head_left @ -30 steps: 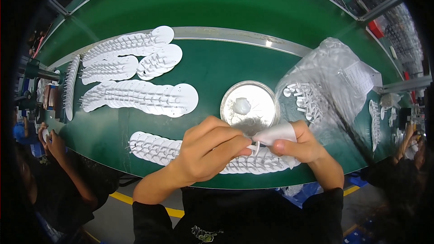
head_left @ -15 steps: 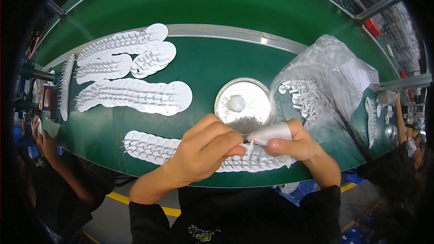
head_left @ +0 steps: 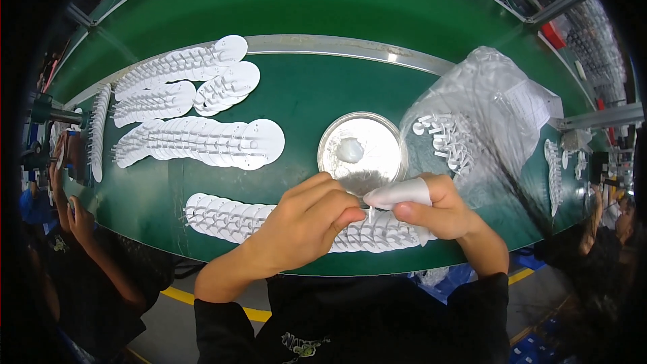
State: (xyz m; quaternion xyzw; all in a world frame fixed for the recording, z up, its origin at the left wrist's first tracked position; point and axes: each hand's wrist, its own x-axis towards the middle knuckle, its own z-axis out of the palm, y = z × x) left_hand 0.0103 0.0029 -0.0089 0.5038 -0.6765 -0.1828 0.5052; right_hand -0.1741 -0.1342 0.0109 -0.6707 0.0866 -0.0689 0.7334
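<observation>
My left hand (head_left: 303, 224) is closed, thumb and fingers pinched at one end of a small white plastic part (head_left: 371, 214) with a short stem. My right hand (head_left: 438, 210) is curled in from the other side, its index finger wearing a white finger cover (head_left: 401, 193). The covered fingertip meets the part right beside my left fingertips, and the right thumb is bent below. What lies between the fingertips is mostly hidden. Under both hands runs an overlapping row of white discs with stems (head_left: 226, 219). Just beyond stands a round metal dish (head_left: 384, 162) holding a whitish translucent lump (head_left: 350, 150).
More overlapping rows of white discs (head_left: 266, 143) lie at the left. To the right, a clear plastic bag (head_left: 499, 87) holds loose small white parts (head_left: 448, 141). A metal strip (head_left: 323, 46) borders the green table's (head_left: 303, 94) back. Co-workers' arms (head_left: 108, 263) show at both sides.
Both hands stay together at the small white part, with the covered right finger now lying more level over it. The co-worker's hands at the left have shifted. The view has tilted slightly.
</observation>
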